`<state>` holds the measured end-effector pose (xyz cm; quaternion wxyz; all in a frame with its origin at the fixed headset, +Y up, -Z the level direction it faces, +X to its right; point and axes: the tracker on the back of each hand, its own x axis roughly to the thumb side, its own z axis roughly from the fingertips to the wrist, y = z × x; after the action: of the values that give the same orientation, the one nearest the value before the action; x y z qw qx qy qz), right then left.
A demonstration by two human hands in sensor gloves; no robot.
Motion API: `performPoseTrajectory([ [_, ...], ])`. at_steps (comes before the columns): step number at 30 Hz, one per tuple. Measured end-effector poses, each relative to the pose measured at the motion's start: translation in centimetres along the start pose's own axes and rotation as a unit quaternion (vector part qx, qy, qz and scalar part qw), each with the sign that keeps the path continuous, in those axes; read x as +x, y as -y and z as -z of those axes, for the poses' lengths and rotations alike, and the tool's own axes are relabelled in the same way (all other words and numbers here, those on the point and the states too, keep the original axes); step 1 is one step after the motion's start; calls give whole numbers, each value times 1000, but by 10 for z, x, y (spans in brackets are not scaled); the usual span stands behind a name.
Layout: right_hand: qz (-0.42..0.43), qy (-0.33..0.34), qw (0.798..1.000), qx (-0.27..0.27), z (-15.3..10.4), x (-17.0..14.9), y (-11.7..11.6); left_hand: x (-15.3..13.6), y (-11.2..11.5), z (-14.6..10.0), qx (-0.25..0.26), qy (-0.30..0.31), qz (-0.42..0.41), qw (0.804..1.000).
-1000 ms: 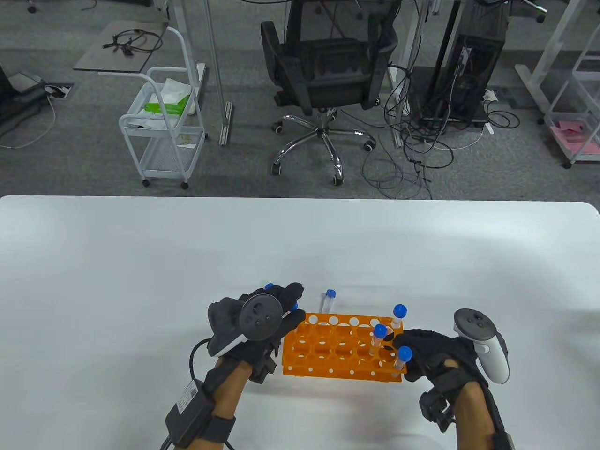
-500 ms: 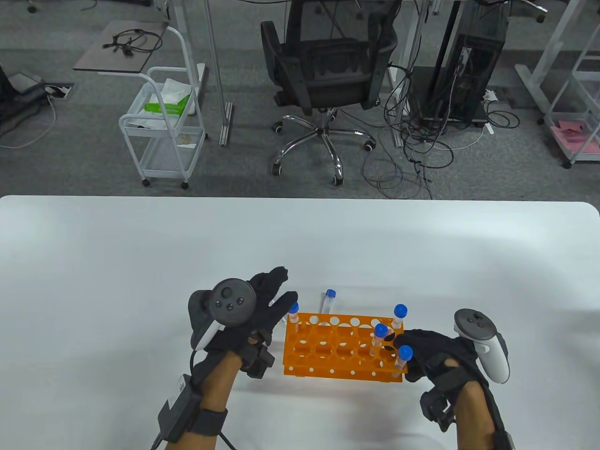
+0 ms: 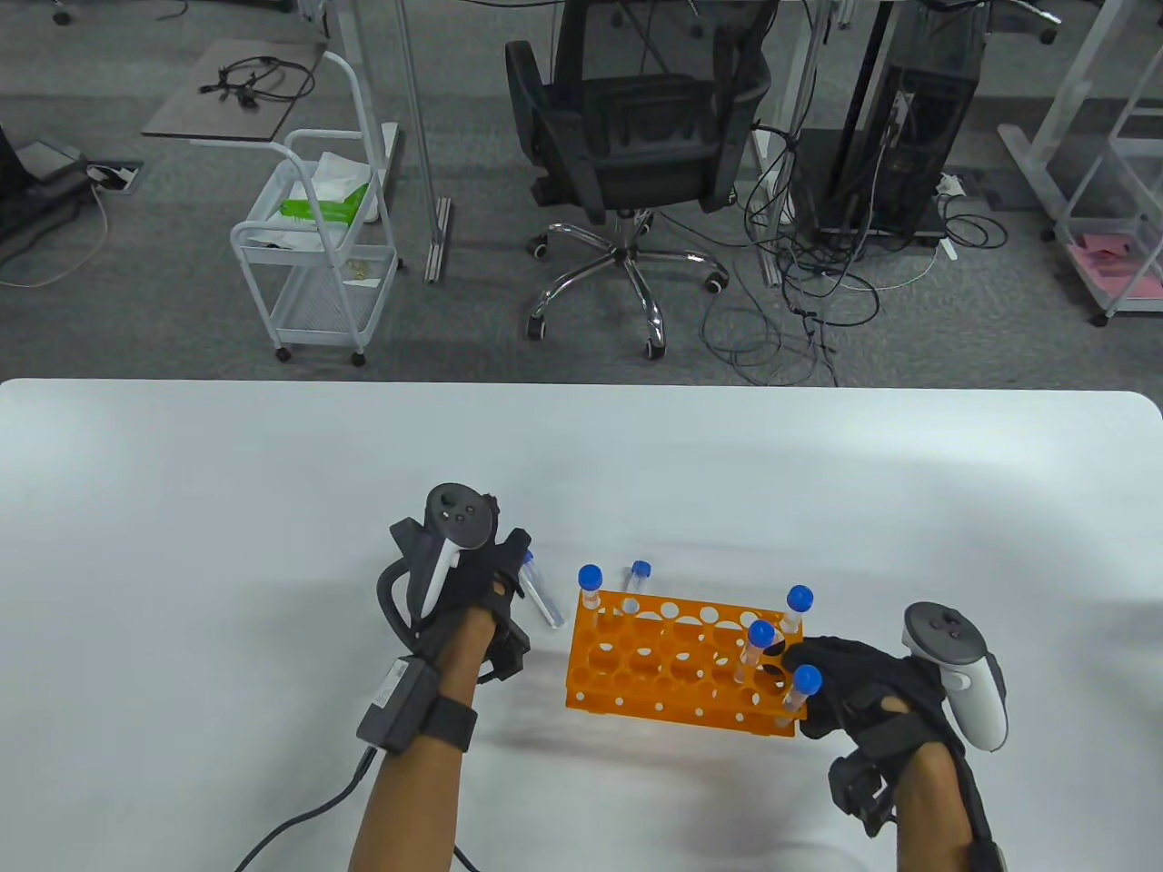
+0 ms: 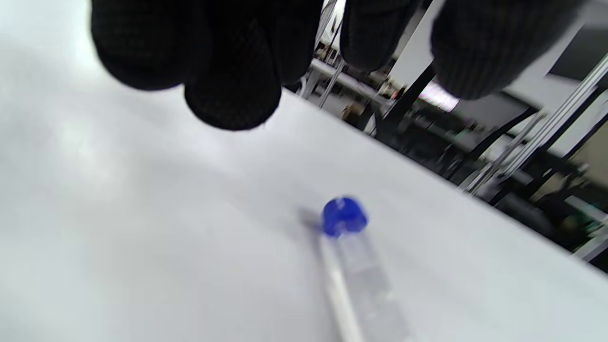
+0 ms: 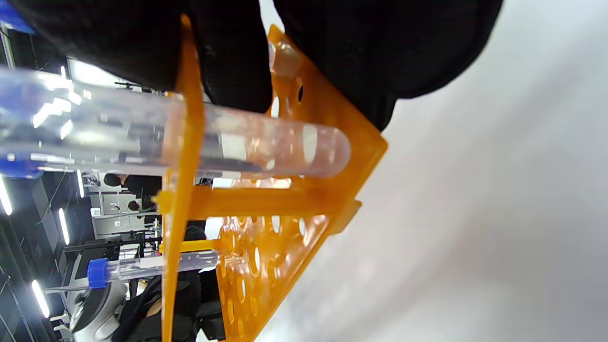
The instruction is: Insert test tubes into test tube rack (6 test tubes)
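The orange rack (image 3: 668, 672) stands on the white table (image 3: 273, 509). One blue-capped tube (image 3: 591, 590) stands in its far-left corner hole, and three tubes (image 3: 758, 647) stand at its right end. One loose tube (image 3: 635, 581) lies behind the rack. Another loose tube (image 3: 543, 595) lies left of it. My left hand (image 3: 504, 559) hovers over that tube; in the left wrist view its fingertips (image 4: 232, 95) hang spread above the tube (image 4: 356, 256) without touching it. My right hand (image 3: 822, 677) grips the rack's right end, with fingers (image 5: 237, 61) on the rack (image 5: 285, 199) beside a seated tube (image 5: 266, 147).
The table's far edge (image 3: 581, 386) borders a floor with an office chair (image 3: 627, 145), a white cart (image 3: 318, 254) and cables. My left glove's cable (image 3: 300, 822) trails off the near edge.
My left hand set a tube in the rack's far-left corner hole, let go and moved left and away to above the loose tube. The rack shifted slightly right and turned.
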<state>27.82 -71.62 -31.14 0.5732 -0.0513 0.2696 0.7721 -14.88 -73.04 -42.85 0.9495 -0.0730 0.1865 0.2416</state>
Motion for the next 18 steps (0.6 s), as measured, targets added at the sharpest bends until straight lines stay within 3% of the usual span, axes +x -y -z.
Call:
performPoseTrajectory([
  [5,7,-3,1000,-8,0,-2,6,9,11,24,22,-1,17,1000],
  [8,12,-4,1000,-11,-1,-4,8,15,21,34,3,-22,67,998],
  [18,16,-6,1000,-20,-5,-5,10,28,48,39,21,-14,141,990],
])
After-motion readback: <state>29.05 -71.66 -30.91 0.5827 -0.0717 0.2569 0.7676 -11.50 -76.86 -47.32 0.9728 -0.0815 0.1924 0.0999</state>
